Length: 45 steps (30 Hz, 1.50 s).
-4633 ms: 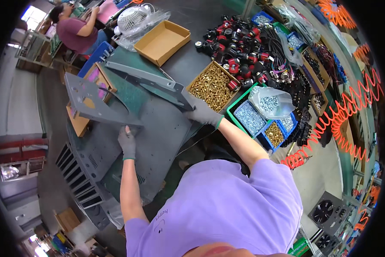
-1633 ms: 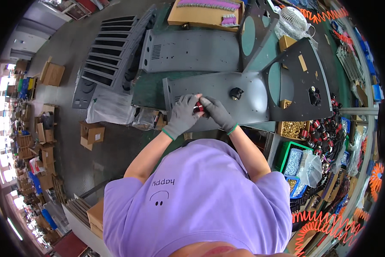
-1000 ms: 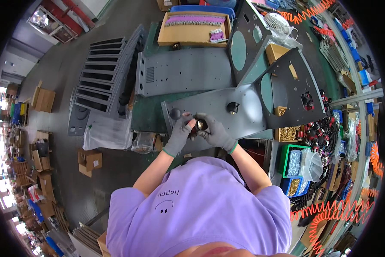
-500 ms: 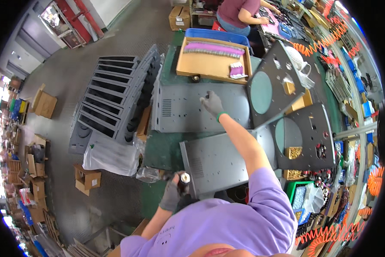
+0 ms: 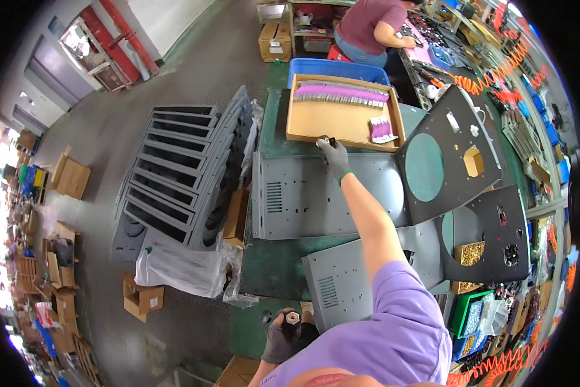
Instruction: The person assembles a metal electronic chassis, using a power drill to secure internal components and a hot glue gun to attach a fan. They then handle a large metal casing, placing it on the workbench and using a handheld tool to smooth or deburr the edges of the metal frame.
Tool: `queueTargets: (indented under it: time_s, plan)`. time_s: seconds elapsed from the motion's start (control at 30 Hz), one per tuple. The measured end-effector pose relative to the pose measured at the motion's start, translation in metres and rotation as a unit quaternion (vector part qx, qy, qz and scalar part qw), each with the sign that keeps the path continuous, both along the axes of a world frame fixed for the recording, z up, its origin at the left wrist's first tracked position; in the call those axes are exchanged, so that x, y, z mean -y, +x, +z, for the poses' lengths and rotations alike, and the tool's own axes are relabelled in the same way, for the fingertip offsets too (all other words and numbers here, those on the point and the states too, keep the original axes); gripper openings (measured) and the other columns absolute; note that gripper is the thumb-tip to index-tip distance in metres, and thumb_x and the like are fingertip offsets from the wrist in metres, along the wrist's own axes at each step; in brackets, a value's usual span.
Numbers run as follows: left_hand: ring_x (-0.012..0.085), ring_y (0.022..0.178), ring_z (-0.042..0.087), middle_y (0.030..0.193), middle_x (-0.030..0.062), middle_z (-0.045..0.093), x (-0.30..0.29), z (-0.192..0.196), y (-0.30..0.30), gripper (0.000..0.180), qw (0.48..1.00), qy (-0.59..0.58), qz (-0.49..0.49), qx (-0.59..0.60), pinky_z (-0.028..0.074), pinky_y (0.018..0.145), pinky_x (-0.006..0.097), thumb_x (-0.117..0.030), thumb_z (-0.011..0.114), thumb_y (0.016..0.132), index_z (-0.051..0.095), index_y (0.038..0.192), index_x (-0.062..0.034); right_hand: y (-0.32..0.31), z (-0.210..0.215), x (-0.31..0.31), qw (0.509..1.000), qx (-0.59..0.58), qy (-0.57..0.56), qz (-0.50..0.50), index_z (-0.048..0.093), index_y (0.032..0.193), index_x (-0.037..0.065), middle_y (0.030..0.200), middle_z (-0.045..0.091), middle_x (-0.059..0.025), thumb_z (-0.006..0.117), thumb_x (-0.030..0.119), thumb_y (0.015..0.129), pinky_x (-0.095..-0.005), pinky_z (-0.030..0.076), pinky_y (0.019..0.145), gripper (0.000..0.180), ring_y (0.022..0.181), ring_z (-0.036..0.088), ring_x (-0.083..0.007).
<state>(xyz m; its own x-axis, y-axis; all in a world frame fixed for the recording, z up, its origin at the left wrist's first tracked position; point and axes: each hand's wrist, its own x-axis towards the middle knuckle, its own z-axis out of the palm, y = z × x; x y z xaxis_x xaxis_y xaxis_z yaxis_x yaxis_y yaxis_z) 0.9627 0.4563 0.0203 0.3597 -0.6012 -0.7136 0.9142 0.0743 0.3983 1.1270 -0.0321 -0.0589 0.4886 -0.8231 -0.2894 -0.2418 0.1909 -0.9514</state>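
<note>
My right hand (image 5: 335, 158), in a grey glove with a green cuff, reaches over the far grey metal panel (image 5: 303, 222). Its fingers close on a small dark round piece (image 5: 325, 140) beside the near edge of a shallow cardboard tray (image 5: 341, 121). My left hand (image 5: 277, 343), also gloved, is low by my body, wrapped round a black tool with a hexagonal metal end (image 5: 292, 318). The rest of that tool is hidden. A second grey panel (image 5: 348, 284) lies nearer me, partly under my right arm. Both panels join black plates with large round holes.
Slotted grey metal frames (image 5: 173, 171) are stacked to the left, above a plastic-wrapped bundle (image 5: 180, 271). In the tray lies a row of purple-and-silver pieces (image 5: 341, 92). A blue bin (image 5: 341, 67) stands behind it. Boxes of brass-coloured fasteners (image 5: 470, 253) stand at right. A co-worker (image 5: 370, 29) sits beyond.
My right hand has gone from open above the far panel to the tray's edge and taken hold of the small dark piece. My view has shifted; the left hand still holds the black tool.
</note>
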Motion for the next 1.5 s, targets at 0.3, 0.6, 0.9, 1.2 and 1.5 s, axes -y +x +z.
queueTargets:
  time_s: [0.3,0.6,0.9,1.2,1.5]
  plan:
    - [0.0154,0.062,0.055,0.086,0.006,0.061,0.049,0.029,0.003,0.043,0.994,-0.044,-0.062,0.075,0.045,0.054,0.027,-0.044,0.048,0.091,0.051,0.116,-0.0095,-0.146,0.12,0.008,0.863,0.43,0.26,0.063,0.055,0.1,0.003,0.087,0.062,-0.0126,0.047,0.02,0.093,-0.032,0.054,0.063,0.02,0.071,0.061,-0.0195]
    - [0.0126,0.065,0.054,0.088,0.0024,0.059,0.066,0.012,-0.022,0.045,0.978,-0.09,-0.155,0.102,0.044,0.058,0.026,-0.044,0.047,0.092,0.049,0.121,-0.009,-0.197,0.038,0.063,0.83,0.415,0.09,-0.363,0.061,0.087,0.01,0.077,0.061,-0.0035,0.064,0.017,0.079,-0.029,0.051,0.059,0.011,0.066,0.061,-0.016]
    - [0.0155,0.078,0.057,0.092,0.0037,0.06,0.047,0.023,-0.049,0.036,0.988,-0.083,-0.131,-0.004,0.048,0.067,0.029,-0.033,0.048,0.093,0.053,0.115,-0.0058,-0.209,0.023,0.075,0.898,-0.231,-0.122,-0.356,0.063,0.1,0.005,0.101,0.063,-0.0214,0.052,0.021,0.077,-0.0412,0.047,0.079,0.03,0.093,0.06,-0.0366]
    - [0.0099,0.073,0.052,0.092,0.0008,0.057,0.063,0.046,-0.049,0.042,0.964,-0.067,-0.147,0.211,0.045,0.065,0.024,-0.04,0.047,0.095,0.05,0.118,-0.0053,-0.225,0.042,0.047,0.83,-0.396,-0.287,-0.268,0.062,0.105,0.002,0.109,0.061,-0.022,0.055,0.02,0.077,-0.0418,0.047,0.087,0.034,0.101,0.06,-0.0353]
    - [0.0165,0.09,0.056,0.101,0.0057,0.057,0.093,0.037,-0.027,0.036,0.84,0.05,-0.135,0.523,0.045,0.078,0.029,-0.029,0.052,0.093,0.051,0.115,-0.0009,-0.293,0.155,-0.233,0.951,0.008,-0.089,0.295,0.05,0.116,0.0,0.098,0.063,-0.0175,0.048,0.035,0.095,-0.0355,0.047,0.076,0.041,0.089,0.061,-0.0233]
